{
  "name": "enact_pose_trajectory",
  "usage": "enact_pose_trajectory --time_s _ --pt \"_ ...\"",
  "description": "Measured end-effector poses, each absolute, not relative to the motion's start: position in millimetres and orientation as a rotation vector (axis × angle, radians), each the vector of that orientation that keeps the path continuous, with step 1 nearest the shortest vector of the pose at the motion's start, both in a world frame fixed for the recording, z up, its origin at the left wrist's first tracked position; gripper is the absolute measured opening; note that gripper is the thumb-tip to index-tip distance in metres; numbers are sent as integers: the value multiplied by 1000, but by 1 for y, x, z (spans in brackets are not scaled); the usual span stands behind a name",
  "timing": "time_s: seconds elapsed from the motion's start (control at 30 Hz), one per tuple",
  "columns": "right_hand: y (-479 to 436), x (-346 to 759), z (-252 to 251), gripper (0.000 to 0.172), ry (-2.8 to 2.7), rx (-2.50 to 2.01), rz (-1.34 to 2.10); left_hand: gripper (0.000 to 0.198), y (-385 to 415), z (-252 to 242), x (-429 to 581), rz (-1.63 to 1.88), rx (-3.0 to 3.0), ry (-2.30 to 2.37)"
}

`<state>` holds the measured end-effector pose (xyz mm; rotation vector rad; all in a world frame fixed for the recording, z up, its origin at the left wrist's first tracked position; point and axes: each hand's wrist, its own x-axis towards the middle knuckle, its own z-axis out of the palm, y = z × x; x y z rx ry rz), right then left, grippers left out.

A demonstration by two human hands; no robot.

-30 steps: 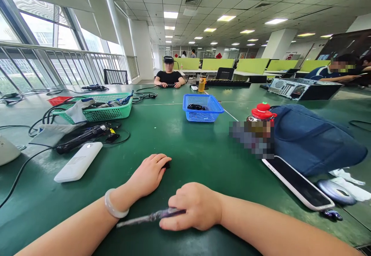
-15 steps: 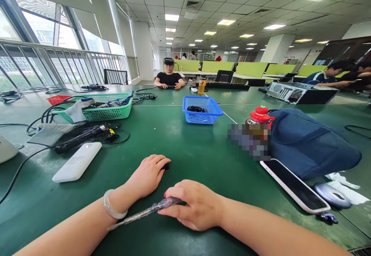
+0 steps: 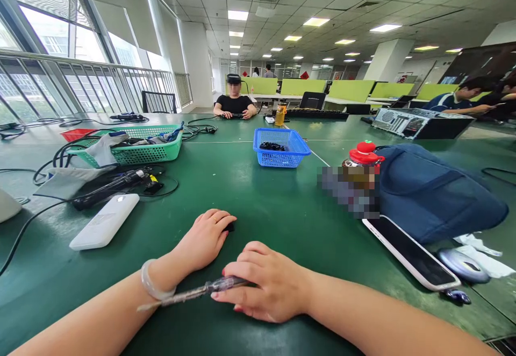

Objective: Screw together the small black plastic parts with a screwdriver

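My left hand lies curled on the green table, its fingers closed over a small black object that mostly hides under them. A pale bangle circles that wrist. My right hand rests just in front of it, fingers pinched on the handle of a slim clear-handled screwdriver. The tool's shaft points left and crosses under my left wrist.
A white flat device, black cables and a green basket lie to the left. A blue basket stands mid-table. On the right sit a red-capped bottle, blue bag and phone. A person in black sits opposite.
My right hand has lifted and loosened its fist, fingers now stretched over the screwdriver handle. The tool has slid a little left. My left hand stays put.
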<state>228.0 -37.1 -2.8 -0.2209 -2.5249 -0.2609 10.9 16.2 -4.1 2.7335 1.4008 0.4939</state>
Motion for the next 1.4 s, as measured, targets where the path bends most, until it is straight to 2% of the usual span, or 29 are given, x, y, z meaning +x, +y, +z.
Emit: enact_pose_trajectory --time_s 0.1,0.37,0.63,1.03,1.4 --pt "-38 229 -2 34 -2464 -169 -300 37 17 -5 10 493 2747 1401" --pt "-47 231 -2 51 -2439 -139 -508 37 19 -10 8 535 2768 1391" --pt "-50 227 0 36 -2327 -150 -567 36 21 -13 6 521 2782 1389" --pt "-56 219 -2 25 -2278 -78 -495 37 21 -10 7 498 2775 1390" --pt "-60 213 -2 27 -2371 -125 -416 36 21 -11 7 526 2755 1376"
